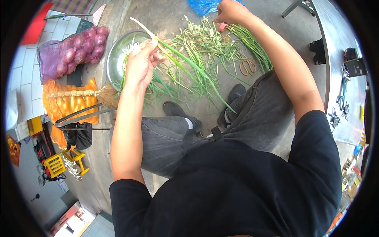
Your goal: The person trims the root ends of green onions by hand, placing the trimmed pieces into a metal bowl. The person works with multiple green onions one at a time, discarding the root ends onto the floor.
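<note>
A green onion with a white stem end is pinched between the fingers of my left hand, its leaves hanging toward my shoes. Just below that hand a steel basin holds more green onions, partly hidden by the arm. My right hand is beside a blue plastic bag, fingers curled; whether it holds anything cannot be told. Under it lies a bundle of green onions with a pink-red tie. Loose leaves and peeled trimmings cover the floor between my hands.
Scissors with reddish-brown handles lie on the floor among the scraps. At left are a purple net bag of red onions, an orange net bag, a straw hand broom and metal tongs. A metal table stands right.
</note>
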Tool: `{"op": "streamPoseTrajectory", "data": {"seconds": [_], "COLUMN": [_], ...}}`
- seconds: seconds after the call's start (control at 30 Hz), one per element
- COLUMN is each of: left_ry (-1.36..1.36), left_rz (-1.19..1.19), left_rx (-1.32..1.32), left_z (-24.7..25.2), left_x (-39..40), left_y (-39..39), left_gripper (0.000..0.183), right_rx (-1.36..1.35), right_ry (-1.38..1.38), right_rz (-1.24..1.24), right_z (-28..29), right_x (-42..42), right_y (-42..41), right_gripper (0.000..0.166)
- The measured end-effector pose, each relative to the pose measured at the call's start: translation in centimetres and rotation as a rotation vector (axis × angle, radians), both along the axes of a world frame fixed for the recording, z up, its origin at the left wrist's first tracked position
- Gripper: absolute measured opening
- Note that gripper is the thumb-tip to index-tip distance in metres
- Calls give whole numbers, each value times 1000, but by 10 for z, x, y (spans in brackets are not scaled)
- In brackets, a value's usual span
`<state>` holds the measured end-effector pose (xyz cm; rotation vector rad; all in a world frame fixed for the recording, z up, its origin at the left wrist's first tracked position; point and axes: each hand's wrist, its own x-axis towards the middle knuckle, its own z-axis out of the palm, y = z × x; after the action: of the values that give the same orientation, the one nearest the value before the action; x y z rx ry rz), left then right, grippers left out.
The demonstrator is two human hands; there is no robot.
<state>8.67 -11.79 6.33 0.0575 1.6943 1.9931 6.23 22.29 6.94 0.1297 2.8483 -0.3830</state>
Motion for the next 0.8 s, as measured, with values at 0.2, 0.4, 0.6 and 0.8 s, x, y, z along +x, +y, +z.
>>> {"op": "streamPoseTrajectory", "data": {"seconds": [0.2, 0.4, 0.6, 0.8], "left_ry": [-4, 2, 4, 8], "left_rz": [25, 54, 69, 120], "left_rx": [47, 75, 112, 133], "left_z": [4, 4, 2, 1], "left_x": [-2, -4, -8, -11], "left_y": [-2, -7, -10, -12], "left_gripper": [36, 36, 34, 31], "right_rx": [-95, -565, -879, -883], "right_ry": [198, -60, -383, -335], "right_rz": [213, 454, 533, 458], "right_z": [-36, -48, -31, -48], "right_x": [-10, 7, 41, 33], "right_y": [3, -33, -81, -87], "right_gripper": [33, 40, 45, 18]}}
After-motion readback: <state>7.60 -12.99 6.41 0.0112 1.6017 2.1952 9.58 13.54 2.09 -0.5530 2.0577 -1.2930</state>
